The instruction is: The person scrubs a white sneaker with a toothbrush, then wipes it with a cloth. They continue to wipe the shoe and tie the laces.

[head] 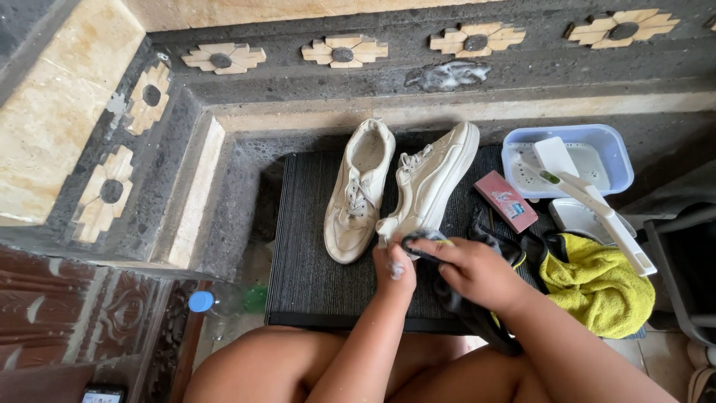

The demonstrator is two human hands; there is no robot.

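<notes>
Right sneaker tilted on its side on the dark ribbed mat, toe end at the hands. Left hand grips the toe, soap foam on the knuckles. Right hand pinches a dark cloth against that toe. Second sneaker just left of it, sole down. Red box, blue basin, yellow towel right of the sneaker.

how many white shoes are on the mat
2. One shoe lies flat on the left of the dark mat; the other shoe is tipped on its side, its toe at the person's hands.
</notes>
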